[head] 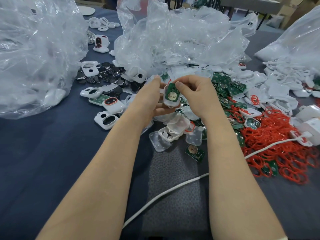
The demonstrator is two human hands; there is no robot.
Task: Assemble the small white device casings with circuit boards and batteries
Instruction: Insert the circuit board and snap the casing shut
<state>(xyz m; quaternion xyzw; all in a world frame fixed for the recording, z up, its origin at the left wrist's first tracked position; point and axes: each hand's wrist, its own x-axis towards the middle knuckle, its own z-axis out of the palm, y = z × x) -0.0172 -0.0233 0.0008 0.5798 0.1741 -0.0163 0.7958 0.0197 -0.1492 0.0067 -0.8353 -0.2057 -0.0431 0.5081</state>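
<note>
Left hand [149,99] cradled the casing [170,101] above the table [52,153]; right hand [195,96] pinched the board [171,93], seating it inside. Both parts looked light, stiff and slick, so best held by the rims. Loose parts crowded the far side; nearer side had room.

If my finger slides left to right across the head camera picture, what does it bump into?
clear plastic bag → heap of black pieces → left hand → white casing holding a green circuit board → right hand → pile of green circuit boards → red rings
</note>
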